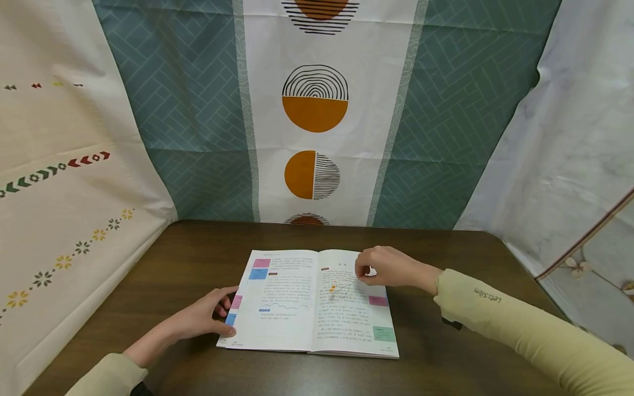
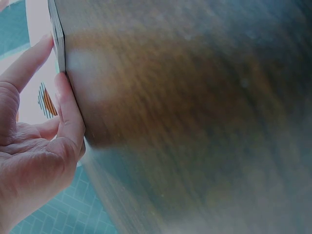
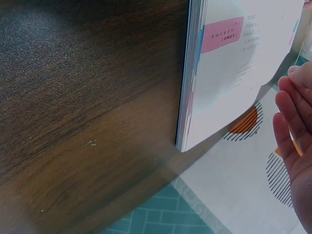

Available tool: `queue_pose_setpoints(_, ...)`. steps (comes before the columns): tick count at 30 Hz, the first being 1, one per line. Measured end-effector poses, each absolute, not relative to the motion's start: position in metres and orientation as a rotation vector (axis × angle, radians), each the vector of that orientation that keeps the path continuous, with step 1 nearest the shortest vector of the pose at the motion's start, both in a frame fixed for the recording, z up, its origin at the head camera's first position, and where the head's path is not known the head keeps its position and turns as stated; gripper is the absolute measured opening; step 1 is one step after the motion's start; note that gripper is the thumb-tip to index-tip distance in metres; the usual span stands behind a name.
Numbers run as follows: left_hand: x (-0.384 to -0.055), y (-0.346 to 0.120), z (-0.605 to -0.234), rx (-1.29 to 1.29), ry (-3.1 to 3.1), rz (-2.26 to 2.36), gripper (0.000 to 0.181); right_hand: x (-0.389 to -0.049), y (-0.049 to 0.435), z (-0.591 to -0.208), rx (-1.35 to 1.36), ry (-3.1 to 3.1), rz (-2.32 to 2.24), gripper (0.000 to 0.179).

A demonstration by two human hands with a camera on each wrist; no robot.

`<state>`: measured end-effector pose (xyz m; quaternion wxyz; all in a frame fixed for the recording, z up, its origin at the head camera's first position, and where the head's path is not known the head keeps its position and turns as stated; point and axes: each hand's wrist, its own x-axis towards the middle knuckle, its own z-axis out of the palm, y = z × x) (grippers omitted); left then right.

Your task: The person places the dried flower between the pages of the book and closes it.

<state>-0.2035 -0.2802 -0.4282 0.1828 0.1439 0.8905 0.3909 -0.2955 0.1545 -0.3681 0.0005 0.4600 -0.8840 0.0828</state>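
An open book (image 1: pixel 292 324) with printed pages and coloured labels lies flat on the brown table. At its left edge is my left hand (image 1: pixel 205 316), thumb resting at the lower left corner of the page and the other fingers along the side. In the left wrist view the fingertips (image 2: pixel 59 80) meet the book's edge (image 2: pixel 57 41). Over the right page, my right hand (image 1: pixel 383 267) pinches the thin stem of a small sprig with orange blooms (image 1: pixel 333 288). The sprig overlaps the printed text. In the right wrist view the fingers (image 3: pixel 292 107) are beside the page.
The wooden table (image 1: pixel 198 253) surrounds the book on every side. A patterned green and white cloth (image 1: pixel 317 181) hangs behind its far edge. Pale cloth (image 1: pixel 59 220) hangs on the left, and a marbled sheet (image 1: pixel 559 165) on the right.
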Motion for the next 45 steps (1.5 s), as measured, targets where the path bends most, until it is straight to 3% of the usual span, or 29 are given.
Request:
queue_pose_setpoints(9,-0.203,-0.279,-0.428,0.400,2.513,1.103,0.097,-0.295,0.154,-0.369,1.435,-2.786,0.260,0.007)
queue_pose_setpoints(15,-0.203,-0.280,-0.427,0.396,2.517,1.098,0.097,-0.292,0.156,-0.369,1.445,-2.873,0.251,0.045)
queue_pose_setpoints(19,-0.203,-0.280,-0.427,0.403,2.513,1.101,0.096,-0.290,0.158,-0.370,1.469,-2.868,0.228,0.056)
queue_pose_setpoints(31,-0.200,-0.275,-0.425,0.361,2.542,1.111,0.094,-0.282,0.162,-0.369,1.411,-2.810,0.237,0.061)
queue_pose_setpoints(45,-0.197,-0.262,-0.418,0.333,2.723,0.913,0.081,-0.244,0.180,-0.392,1.074,-2.787,0.388,0.069)
